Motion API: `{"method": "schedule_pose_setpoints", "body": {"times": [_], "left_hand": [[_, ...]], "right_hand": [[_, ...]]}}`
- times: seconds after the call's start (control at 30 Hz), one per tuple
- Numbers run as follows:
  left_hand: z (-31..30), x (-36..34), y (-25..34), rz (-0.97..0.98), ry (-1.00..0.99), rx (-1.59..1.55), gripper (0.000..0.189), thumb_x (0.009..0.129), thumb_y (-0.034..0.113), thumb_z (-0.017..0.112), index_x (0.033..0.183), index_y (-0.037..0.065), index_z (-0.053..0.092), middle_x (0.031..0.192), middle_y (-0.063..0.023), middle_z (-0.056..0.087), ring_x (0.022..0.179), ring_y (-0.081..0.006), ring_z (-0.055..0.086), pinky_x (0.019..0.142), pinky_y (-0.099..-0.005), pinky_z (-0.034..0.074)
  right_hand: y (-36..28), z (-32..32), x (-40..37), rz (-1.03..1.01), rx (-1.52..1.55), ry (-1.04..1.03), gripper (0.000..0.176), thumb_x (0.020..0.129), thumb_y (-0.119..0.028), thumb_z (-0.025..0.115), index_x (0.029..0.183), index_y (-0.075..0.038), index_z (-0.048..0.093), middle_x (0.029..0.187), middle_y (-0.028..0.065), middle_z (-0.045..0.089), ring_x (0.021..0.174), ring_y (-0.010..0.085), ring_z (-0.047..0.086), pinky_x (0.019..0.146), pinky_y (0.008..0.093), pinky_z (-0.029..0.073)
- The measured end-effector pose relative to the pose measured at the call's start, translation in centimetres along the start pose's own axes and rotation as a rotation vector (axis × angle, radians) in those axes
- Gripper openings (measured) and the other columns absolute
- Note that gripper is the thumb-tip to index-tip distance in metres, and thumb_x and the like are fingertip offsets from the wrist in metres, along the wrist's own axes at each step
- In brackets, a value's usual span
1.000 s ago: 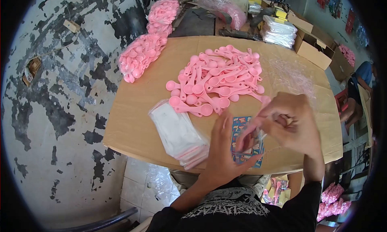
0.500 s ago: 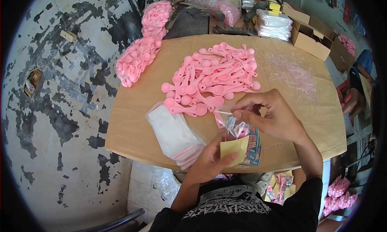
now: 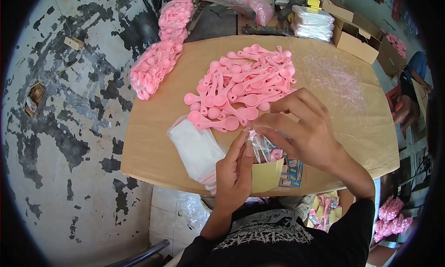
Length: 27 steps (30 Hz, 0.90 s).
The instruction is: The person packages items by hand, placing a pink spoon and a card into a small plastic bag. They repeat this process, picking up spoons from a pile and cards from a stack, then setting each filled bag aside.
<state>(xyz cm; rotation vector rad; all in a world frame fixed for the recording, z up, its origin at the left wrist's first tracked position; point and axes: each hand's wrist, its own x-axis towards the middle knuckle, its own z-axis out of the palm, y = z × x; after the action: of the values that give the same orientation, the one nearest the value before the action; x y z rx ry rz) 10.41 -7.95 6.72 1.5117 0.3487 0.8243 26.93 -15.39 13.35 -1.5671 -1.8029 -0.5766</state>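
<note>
A clear plastic bag with a yellow card at its lower part is between my hands, over the table's near edge. A bit of pink spoon shows through the film. My left hand is closed on the bag's upper left edge, thumb and fingers pressed together. From the right, my right hand pinches the top edge; its fingertips are partly hidden. A stack of clear bags lies left of my left hand. Printed blue cards lie beneath and right of the yellow card. Ahead is a heap of pink measuring spoons.
Bagged pink spoons lie at the table's left edge. Thin plastic strips are scattered at right. Packs of clear bags and a cardboard box stand behind. Another person sits at far right.
My left hand has moved from the yellow card up to the bag's top edge. My right hand has come in to meet it, and the pale strip it pinched no longer shows.
</note>
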Motion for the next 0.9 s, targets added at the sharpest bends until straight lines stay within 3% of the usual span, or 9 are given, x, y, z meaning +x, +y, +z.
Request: {"method": "schedule_pose_setpoints", "body": {"times": [0.23,0.43,0.53,0.63,0.73,0.9], "left_hand": [[-0.3,-0.2,1.2,-0.04,-0.072,0.02,0.043,0.098,0.001,0.043,0.141,-0.002,0.039,0.114,-0.0163,0.064,0.092,-0.0147,0.066,0.081,-0.0279,0.054],[-0.3,-0.3,1.0,0.01,-0.086,0.228,0.044,0.095,-0.001,0.045,0.139,-0.003,0.042,0.1,-0.017,0.068,0.077,-0.0164,0.068,0.073,-0.0277,0.055],[-0.9,-0.3,2.7,-0.166,-0.226,0.513,0.044,0.094,-0.001,0.046,0.138,-0.004,0.042,0.096,-0.0167,0.068,0.079,-0.0179,0.07,0.071,-0.0264,0.055],[-1.1,-0.4,1.5,-0.093,-0.195,0.449,0.041,0.096,0.001,0.044,0.138,-0.003,0.043,0.106,-0.0187,0.068,0.087,-0.0212,0.07,0.07,-0.0263,0.055],[-0.7,-0.5,0.6,-0.062,-0.151,-0.046,0.04,0.098,0.002,0.041,0.138,-0.002,0.042,0.113,-0.0205,0.066,0.084,-0.0222,0.07,0.068,-0.0269,0.056],[-2.3,-0.7,0.3,-0.132,-0.09,-0.28,0.039,0.102,0.011,0.034,0.138,-0.005,0.038,0.127,-0.0227,0.057,0.084,-0.0253,0.071,0.069,-0.026,0.056]], "right_hand": [[-0.4,0.6,-0.1,-0.045,-0.051,-0.035,0.024,0.065,-0.018,0.075,0.087,-0.011,0.071,0.088,-0.0007,0.063,0.086,0.0192,0.057,0.071,0.0334,0.045],[-0.2,1.2,-0.5,-0.112,-0.105,-0.084,0.028,0.06,-0.018,0.074,0.086,-0.008,0.069,0.082,0.0009,0.063,0.087,0.0188,0.058,0.073,0.0333,0.046],[-0.3,1.0,-0.4,-0.077,-0.101,-0.187,0.024,0.06,-0.015,0.075,0.079,-0.007,0.064,0.079,0.0023,0.063,0.083,0.0186,0.059,0.073,0.0332,0.046],[-0.1,1.4,-0.6,0.037,-0.012,-0.101,0.021,0.063,-0.011,0.073,0.076,-0.006,0.058,0.076,0.0038,0.06,0.073,0.0196,0.06,0.067,0.0316,0.047],[0.4,-0.3,-0.5,0.308,0.26,0.081,0.014,0.068,-0.007,0.068,0.077,-0.005,0.057,0.072,0.0028,0.058,0.065,0.0179,0.057,0.059,0.0293,0.044],[5.3,-8.3,-4.0,0.241,0.853,0.041,0.008,0.077,0.001,0.06,0.075,-0.006,0.056,0.068,0.0021,0.054,0.057,0.0119,0.048,0.055,0.0269,0.038]]}}
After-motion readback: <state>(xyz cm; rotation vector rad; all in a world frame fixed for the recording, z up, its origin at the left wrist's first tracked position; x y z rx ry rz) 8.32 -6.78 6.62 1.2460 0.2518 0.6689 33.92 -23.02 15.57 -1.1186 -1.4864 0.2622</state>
